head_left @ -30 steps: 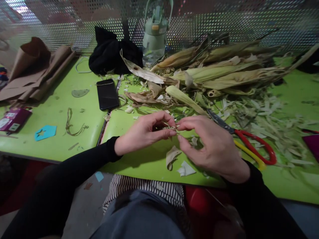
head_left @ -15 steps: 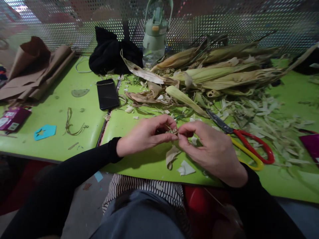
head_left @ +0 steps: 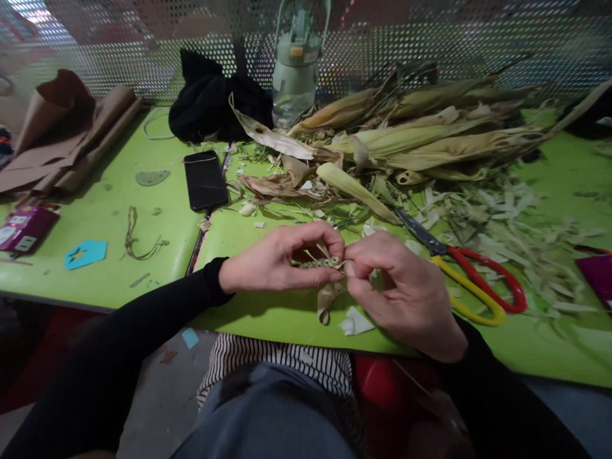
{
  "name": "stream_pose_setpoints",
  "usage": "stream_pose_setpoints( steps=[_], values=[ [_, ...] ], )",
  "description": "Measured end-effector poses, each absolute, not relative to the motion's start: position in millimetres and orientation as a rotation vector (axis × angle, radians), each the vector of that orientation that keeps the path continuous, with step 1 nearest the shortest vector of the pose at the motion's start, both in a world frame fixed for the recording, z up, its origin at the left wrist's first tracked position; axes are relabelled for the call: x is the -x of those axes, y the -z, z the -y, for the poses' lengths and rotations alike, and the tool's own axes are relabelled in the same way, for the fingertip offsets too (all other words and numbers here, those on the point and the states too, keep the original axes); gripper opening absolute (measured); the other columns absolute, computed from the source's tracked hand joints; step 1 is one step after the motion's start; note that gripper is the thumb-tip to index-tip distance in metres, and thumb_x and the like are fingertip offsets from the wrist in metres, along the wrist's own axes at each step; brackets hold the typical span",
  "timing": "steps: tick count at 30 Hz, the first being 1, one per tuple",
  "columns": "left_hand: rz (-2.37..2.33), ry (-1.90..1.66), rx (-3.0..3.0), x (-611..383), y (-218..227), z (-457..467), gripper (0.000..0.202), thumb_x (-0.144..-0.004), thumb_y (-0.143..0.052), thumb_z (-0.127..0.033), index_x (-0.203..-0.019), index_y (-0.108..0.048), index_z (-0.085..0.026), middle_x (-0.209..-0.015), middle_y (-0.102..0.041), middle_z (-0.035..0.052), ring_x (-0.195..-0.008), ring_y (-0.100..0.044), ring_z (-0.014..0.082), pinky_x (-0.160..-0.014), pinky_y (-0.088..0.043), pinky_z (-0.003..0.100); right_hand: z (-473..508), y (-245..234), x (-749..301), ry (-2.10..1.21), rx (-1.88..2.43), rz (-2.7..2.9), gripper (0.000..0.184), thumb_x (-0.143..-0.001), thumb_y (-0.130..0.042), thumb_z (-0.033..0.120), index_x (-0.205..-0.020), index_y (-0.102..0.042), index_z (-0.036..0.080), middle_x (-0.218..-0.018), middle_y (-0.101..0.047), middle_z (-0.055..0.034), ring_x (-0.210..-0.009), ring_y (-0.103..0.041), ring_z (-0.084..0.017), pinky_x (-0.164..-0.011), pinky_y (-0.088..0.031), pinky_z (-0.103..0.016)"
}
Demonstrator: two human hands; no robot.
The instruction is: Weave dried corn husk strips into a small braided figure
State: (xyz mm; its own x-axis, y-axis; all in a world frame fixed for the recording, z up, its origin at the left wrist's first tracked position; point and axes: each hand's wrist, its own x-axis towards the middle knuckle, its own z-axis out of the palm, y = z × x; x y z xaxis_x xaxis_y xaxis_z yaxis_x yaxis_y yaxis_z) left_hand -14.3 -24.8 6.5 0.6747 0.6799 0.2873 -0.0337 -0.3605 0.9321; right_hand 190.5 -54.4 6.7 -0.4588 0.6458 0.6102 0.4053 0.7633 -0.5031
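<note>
My left hand (head_left: 277, 258) and my right hand (head_left: 404, 290) meet over the near edge of the green table (head_left: 268, 312). Both pinch a small twisted strip of corn husk (head_left: 325, 262) between thumbs and fingertips. A curled husk scrap (head_left: 329, 298) and a pale husk piece (head_left: 354, 323) lie on the table just below the hands. Red and yellow handled scissors (head_left: 471, 280) lie to the right of my right hand.
A pile of corn cobs in husks (head_left: 421, 134) and husk shreds (head_left: 507, 223) fill the back right. A black phone (head_left: 205, 180), black cloth (head_left: 213, 102), green bottle (head_left: 296, 70), brown paper (head_left: 67, 137) and a blue cut-out (head_left: 86, 252) lie to the left.
Both hands have dropped slightly toward the table edge while still working the husk strip; the right fingers have curled in tighter. Everything else on the table is unmoved.
</note>
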Motion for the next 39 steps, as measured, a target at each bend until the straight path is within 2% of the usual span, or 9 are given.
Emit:
stream_pose_setpoints(
  steps=[7, 11, 15, 19, 24, 29, 33, 36, 39],
  values=[
    [-0.523, -0.75, -1.862, 15, -10, 28, 0.012, -0.086, -0.067, -0.022, -0.089, -0.056, -0.017, -0.086, -0.06, 0.0011, -0.074, -0.057, 0.0086, -0.065, -0.048, 0.02, 57, -11, -188, -0.19, 0.72, 2.179, 0.026, -0.084, -0.058, 0.004, -0.073, -0.048, 0.026, -0.07, -0.064, 0.0028, -0.069, -0.061, -0.016, -0.068, -0.049, -0.032],
    [-0.585, -0.788, -1.879, 14, -12, 33, 0.025, -0.083, -0.075, -0.03, -0.091, -0.056, -0.017, -0.086, -0.06, 0.0015, -0.074, -0.055, 0.0096, -0.064, -0.047, 0.02, 56, -15, -190, -0.203, 0.77, 2.261, 0.029, -0.087, -0.057, 0.009, -0.066, -0.046, 0.026, -0.066, -0.064, 0.0016, -0.066, -0.059, -0.017, -0.066, -0.05, -0.034],
    [-0.616, -0.777, -1.845, 14, -15, 37, 0.016, -0.093, -0.063, -0.032, -0.094, -0.055, -0.017, -0.085, -0.06, 0.0014, -0.07, -0.057, 0.0083, -0.064, -0.048, 0.019, 56, -16, -192, -0.241, 0.801, 2.213, 0.03, -0.087, -0.057, 0.009, -0.065, -0.047, 0.026, -0.065, -0.063, 0.0012, -0.069, -0.061, -0.018, -0.067, -0.05, -0.034],
    [-0.588, -0.734, -1.881, 16, -18, 36, 0.014, -0.096, -0.059, -0.03, -0.095, -0.056, -0.016, -0.085, -0.063, 0.0024, -0.072, -0.06, 0.0088, -0.065, -0.049, 0.018, 55, -15, -192, -0.251, 0.759, 2.274, 0.034, -0.087, -0.056, 0.006, -0.062, -0.043, 0.026, -0.06, -0.06, 0.0031, -0.063, -0.06, -0.016, -0.068, -0.049, -0.033],
    [-0.646, -0.744, -1.989, 18, -21, 36, 0.013, -0.094, -0.063, -0.029, -0.096, -0.059, -0.016, -0.09, -0.067, 0.0041, -0.079, -0.062, 0.0115, -0.073, -0.05, 0.022, 51, -11, -195, -0.022, 0.663, 2.283, 0.023, -0.086, -0.06, 0.008, -0.074, -0.054, 0.026, -0.07, -0.069, 0.0009, -0.072, -0.067, -0.017, -0.067, -0.053, -0.032],
    [-0.639, -0.678, -1.568, 21, -28, 35, 0.024, -0.1, -0.052, -0.036, -0.095, -0.064, -0.015, -0.101, -0.069, 0.0077, -0.091, -0.063, 0.0137, -0.081, -0.054, 0.026, 48, -11, -203, 0.249, 0.523, 2.244, 0.019, -0.086, -0.063, 0.012, -0.083, -0.059, 0.03, -0.084, -0.078, -0.0007, -0.079, -0.071, -0.019, -0.066, -0.059, -0.034],
    [-0.553, -0.496, -1.101, 22, -28, 32, 0.013, -0.089, -0.07, -0.024, -0.085, -0.061, -0.015, -0.096, -0.068, 0.0041, -0.078, -0.062, 0.0081, -0.069, -0.054, 0.02, 49, -11, -200, 0.371, 0.358, 2.183, 0.021, -0.093, -0.055, 0.015, -0.079, -0.06, 0.03, -0.081, -0.079, 0.0004, -0.075, -0.072, -0.018, -0.062, -0.06, -0.032],
    [-0.513, -0.412, -0.94, 19, -28, 32, 0.021, -0.078, -0.075, -0.012, -0.09, -0.058, -0.017, -0.082, -0.063, -0.0015, -0.068, -0.061, 0.0067, -0.059, -0.052, 0.017, 52, -11, -197, 0.432, 0.326, 2.192, 0.022, -0.09, -0.056, 0.012, -0.078, -0.061, 0.029, -0.08, -0.079, -0.0001, -0.074, -0.072, -0.016, -0.064, -0.061, -0.029],
    [-0.546, -0.386, -0.937, 18, -31, 33, 0.027, -0.074, -0.074, -0.008, -0.095, -0.059, -0.017, -0.081, -0.063, -0.0032, -0.065, -0.063, 0.0074, -0.059, -0.053, 0.019, 54, -11, -197, 0.433, 0.324, 2.238, 0.021, -0.086, -0.061, 0.011, -0.078, -0.063, 0.029, -0.081, -0.079, -0.0008, -0.076, -0.072, -0.017, -0.068, -0.062, -0.029]
  ],
)
